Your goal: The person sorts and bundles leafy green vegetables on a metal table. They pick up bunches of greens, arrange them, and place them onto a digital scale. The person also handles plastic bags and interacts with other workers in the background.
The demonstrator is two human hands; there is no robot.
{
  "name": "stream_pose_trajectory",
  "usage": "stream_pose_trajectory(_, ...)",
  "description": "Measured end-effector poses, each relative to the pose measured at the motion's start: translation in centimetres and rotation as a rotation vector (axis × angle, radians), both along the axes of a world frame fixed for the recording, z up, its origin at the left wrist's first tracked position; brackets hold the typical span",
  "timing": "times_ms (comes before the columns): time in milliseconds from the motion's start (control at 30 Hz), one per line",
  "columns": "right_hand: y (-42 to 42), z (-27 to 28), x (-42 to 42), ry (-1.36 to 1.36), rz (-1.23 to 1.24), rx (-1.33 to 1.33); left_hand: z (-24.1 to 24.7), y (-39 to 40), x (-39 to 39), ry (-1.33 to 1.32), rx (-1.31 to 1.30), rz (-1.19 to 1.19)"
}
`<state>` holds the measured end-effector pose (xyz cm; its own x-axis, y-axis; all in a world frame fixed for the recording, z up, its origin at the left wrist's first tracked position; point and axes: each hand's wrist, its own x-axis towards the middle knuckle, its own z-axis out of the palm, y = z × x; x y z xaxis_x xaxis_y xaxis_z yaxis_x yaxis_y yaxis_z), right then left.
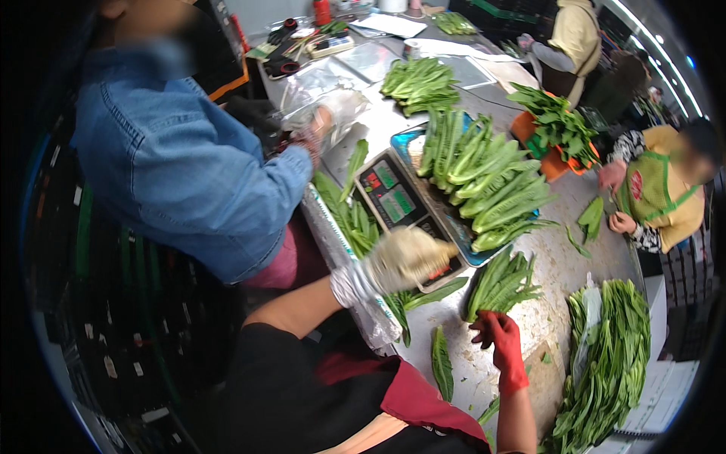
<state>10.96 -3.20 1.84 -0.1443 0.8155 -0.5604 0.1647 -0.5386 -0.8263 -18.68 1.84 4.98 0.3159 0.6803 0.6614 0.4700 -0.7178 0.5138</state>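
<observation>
My left hand [405, 260], in a cream glove blurred by motion, hangs over the front of a digital scale [397, 198] with a lit display. Whether its fingers hold anything is unclear. A heap of green leaf-lettuce bunches [488, 176] lies in the blue-rimmed tray [466, 258] on the scale. My right hand [502, 346] wears a red glove, its fingers bent at the stem end of a smaller lettuce bunch [505, 284] on the metal table. I cannot tell if they grip it. A loose leaf [441, 363] lies to the left of that hand.
A co-worker in a denim jacket [187, 170] stands close at left, gloved hands at clear plastic bags [317, 108]. Another person [652, 187] works at the right edge. A large pile of greens [607, 363] and an orange basket [553, 162] stand on the table [558, 255].
</observation>
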Motion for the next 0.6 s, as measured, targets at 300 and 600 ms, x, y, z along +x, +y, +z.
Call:
stream_pose_trajectory(300,-9.6,-3.2,-1.1,-0.676,0.226,0.402,-4.7,-5.5,4.9,-0.143,-0.362,-0.26)
stream_pose_trajectory(600,-13.4,-8.7,1.5,-0.84,0.269,0.449,-5.8,-6.3,6.5,-0.088,-0.414,-0.276)
